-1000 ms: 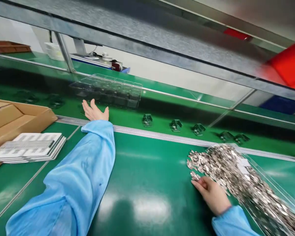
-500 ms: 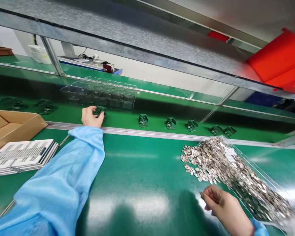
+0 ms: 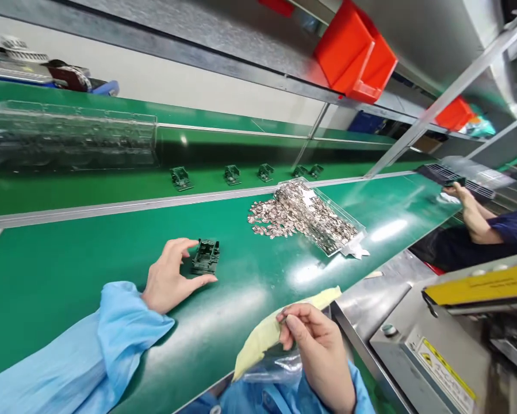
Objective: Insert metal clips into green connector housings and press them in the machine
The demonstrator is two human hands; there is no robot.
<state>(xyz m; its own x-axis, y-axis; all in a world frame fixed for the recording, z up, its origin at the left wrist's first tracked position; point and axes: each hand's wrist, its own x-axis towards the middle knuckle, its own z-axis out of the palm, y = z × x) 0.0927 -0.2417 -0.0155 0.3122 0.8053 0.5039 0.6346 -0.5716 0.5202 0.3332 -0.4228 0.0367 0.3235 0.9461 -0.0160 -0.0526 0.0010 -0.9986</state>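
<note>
A small dark-green circuit board assembly (image 3: 206,256) sits on the green bench (image 3: 90,247). My left hand (image 3: 174,277) is open beside it, with the index fingertip at its upper left edge and the thumb stretched out just below it. Over the bench's front edge my right hand (image 3: 316,345) is closed in a pinch. Something small and greyish shows at its fingertips, too small to name. Beyond lies a heap of small shiny metal pieces (image 3: 275,215), spilling out of a clear tray (image 3: 342,215).
Several similar board assemblies (image 3: 232,175) stand along the green strip (image 3: 129,187) behind a metal rail. Clear plastic trays (image 3: 68,138) are at the left. Yellow cloth-like material (image 3: 262,339) lies along the front edge. A co-worker's arm (image 3: 478,215) is at right, near a grey machine (image 3: 413,345).
My left hand has brought a board assembly from the back strip onto the bench and spread its fingers. The view has swung right. My right hand stays pinched.
</note>
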